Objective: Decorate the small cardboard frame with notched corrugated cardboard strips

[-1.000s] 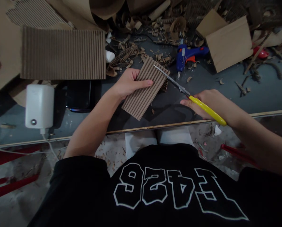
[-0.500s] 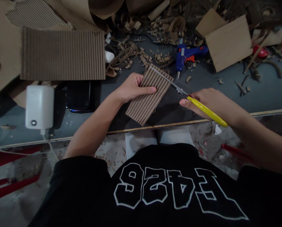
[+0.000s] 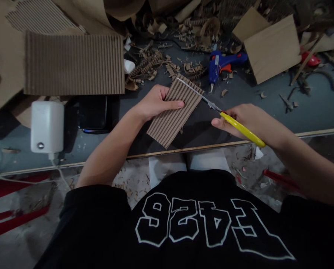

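Observation:
Held slantwise above the table's front part is a small rectangle of corrugated cardboard (image 3: 174, 117), ridged side up. My left hand (image 3: 157, 102) grips its left edge, thumb on top and the other fingers hidden beneath. In my right hand (image 3: 243, 119) is a pair of scissors (image 3: 241, 129) with yellow handles. One blade lies across the cardboard's upper end, along the ridges; the other blade is not visible, so I cannot tell how far they are apart. The fingers of my right hand are partly hidden behind the handle.
Behind my hands lies a blue glue gun (image 3: 214, 69) amid cardboard scraps (image 3: 152, 61). To the left are a larger corrugated sheet (image 3: 74, 65), a white charger (image 3: 47, 127) with a cable, and a black phone (image 3: 93, 114). A folded cardboard piece (image 3: 273, 50) lies back right.
The cardboard and the scissors have shifted very slightly to the left together. Both hands keep their grip.

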`<state>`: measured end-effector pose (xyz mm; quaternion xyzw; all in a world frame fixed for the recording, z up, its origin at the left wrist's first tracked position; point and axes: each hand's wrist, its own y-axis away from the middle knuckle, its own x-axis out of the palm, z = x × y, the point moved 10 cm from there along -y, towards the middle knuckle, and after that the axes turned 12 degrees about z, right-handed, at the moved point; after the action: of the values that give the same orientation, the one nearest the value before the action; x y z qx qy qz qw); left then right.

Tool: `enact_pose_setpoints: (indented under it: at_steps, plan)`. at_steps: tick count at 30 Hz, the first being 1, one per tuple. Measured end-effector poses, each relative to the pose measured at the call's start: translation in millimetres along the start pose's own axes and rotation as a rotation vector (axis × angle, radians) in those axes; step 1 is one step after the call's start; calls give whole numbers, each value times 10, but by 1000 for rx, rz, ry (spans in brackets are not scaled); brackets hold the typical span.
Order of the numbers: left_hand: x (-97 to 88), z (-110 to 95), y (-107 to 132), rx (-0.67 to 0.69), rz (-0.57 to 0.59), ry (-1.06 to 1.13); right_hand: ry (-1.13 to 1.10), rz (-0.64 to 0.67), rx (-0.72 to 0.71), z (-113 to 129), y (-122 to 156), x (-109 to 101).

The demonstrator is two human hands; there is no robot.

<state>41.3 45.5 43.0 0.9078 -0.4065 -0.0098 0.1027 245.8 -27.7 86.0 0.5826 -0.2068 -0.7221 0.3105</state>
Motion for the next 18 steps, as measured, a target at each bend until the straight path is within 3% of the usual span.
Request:
enact_pose_setpoints:
  at_steps: [5, 18]
  plan:
    - [130, 18, -5, -12, 46, -12, -2, -23, -83, 100, -27, 26]
    - [75, 32, -7, -55, 66, 5, 53, -30, -16, 91, -165, -10]
